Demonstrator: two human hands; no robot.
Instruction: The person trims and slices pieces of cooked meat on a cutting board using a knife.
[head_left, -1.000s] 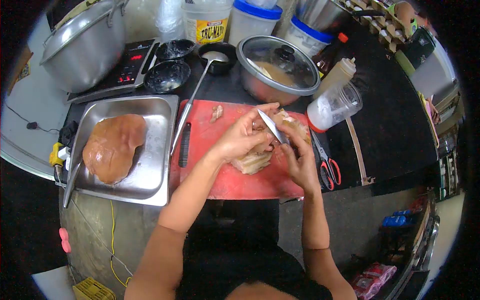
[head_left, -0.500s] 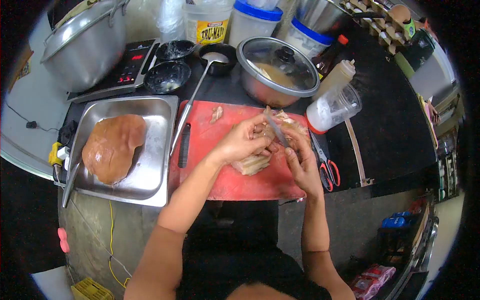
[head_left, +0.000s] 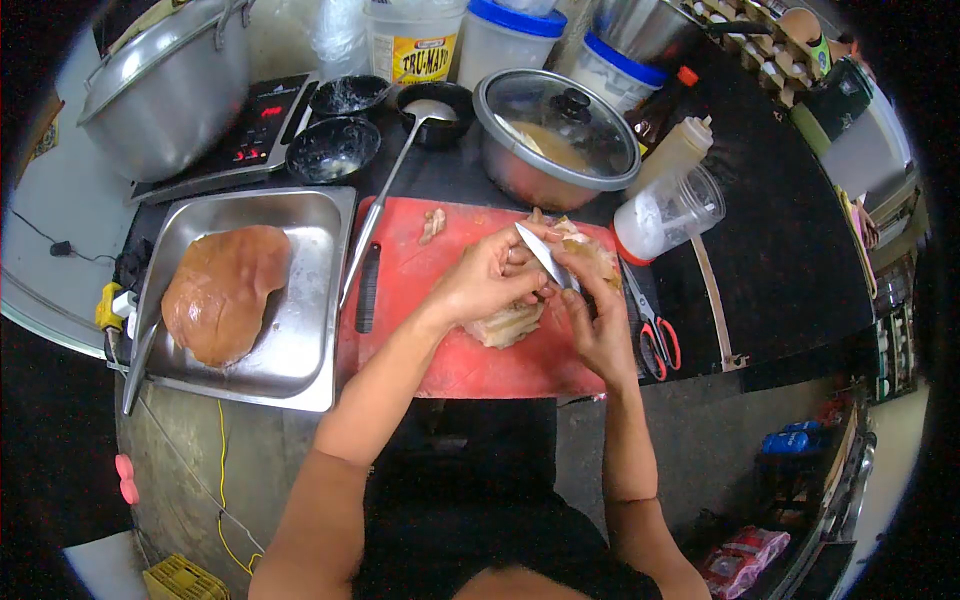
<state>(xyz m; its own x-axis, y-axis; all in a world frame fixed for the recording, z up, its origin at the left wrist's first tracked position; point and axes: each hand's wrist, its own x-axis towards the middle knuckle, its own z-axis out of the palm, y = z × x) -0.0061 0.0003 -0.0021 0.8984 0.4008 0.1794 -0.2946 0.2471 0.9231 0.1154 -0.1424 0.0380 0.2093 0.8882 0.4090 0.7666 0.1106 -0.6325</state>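
Over the red cutting board [head_left: 410,350], my right hand [head_left: 603,325] grips a small knife [head_left: 541,254], its pale blade slanting up and to the left. My left hand [head_left: 490,285] is close beside the blade with its fingers pinched together; whatever they hold is hidden. Below the hands, a pale, layered slab of cooked meat [head_left: 506,326] rests on the board, partly covered by them. More meat pieces [head_left: 585,248] lie just beyond my right hand. One small meat scrap [head_left: 433,226] sits near the board's far edge.
Left of the board, a steel tray [head_left: 315,340] holds a large brown piece of meat [head_left: 228,290]. A ladle [head_left: 375,215] leans from a black bowl. Behind stands a lidded pot [head_left: 555,150]. Scissors [head_left: 655,335] and a plastic jar [head_left: 668,215] are at the right.
The knife has turned so the flat of its blade shows more, and its tip has shifted left. My right-hand fingers have moved slightly up and left. My left hand stays nearly in place.
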